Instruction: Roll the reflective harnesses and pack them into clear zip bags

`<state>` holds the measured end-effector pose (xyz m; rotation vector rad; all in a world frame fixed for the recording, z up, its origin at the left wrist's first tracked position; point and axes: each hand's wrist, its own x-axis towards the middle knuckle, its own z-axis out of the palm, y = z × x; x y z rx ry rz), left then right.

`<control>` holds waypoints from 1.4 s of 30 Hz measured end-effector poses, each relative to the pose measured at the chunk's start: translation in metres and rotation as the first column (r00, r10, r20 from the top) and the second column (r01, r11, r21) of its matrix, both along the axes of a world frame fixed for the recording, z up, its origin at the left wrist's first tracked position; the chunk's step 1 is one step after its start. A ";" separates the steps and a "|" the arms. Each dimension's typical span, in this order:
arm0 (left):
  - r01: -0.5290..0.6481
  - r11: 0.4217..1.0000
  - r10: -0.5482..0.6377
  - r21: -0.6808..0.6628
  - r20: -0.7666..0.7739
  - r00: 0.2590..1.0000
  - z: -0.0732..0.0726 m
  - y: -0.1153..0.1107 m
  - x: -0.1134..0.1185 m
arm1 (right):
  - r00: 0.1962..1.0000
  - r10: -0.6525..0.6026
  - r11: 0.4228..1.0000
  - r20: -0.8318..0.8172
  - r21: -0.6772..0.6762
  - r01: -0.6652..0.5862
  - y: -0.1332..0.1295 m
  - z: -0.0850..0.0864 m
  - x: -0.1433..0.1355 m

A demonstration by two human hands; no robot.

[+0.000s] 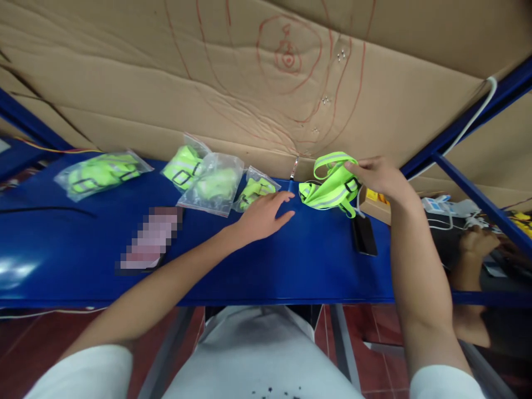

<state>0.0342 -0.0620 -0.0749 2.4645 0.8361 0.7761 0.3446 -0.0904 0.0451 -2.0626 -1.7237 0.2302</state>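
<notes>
Head view: my right fingers [364, 163] are pinching a neon strap harness [331, 192], unbagged at their left; my left fingers [284, 198] are hovering apart, empty; bundles [103, 173] left of these are sitting bagged, seemingly done.

Vest [330, 194]: neon yellow-green, pale stripes, black buckle. Unbagged, bunched, one strap looped up top. Held at upper right, toward table's [307, 260] far side, right part; can't tell from here if touching table.
</notes>
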 end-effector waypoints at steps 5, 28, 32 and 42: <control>0.165 0.975 -0.141 -0.150 0.159 0.977 0.008 0.019 0.055 | 0.874 0.102 0.970 -0.476 0.241 0.017 0.000 0.006 -0.028; 0.111 0.751 0.181 -0.650 0.365 0.913 0.046 -0.043 -0.035 | 0.459 0.064 0.912 -0.886 0.239 0.334 -0.082 -0.073 -0.022; 0.130 0.494 0.508 -0.860 0.407 0.759 0.010 -0.044 -0.027 | 0.583 0.057 0.947 -0.810 0.228 0.224 -0.077 -0.113 -0.054; 0.084 0.972 -0.090 0.221 0.017 0.996 -0.017 -0.067 -0.073 | 0.955 0.297 0.952 -0.009 0.081 -0.295 -0.173 -0.159 -0.158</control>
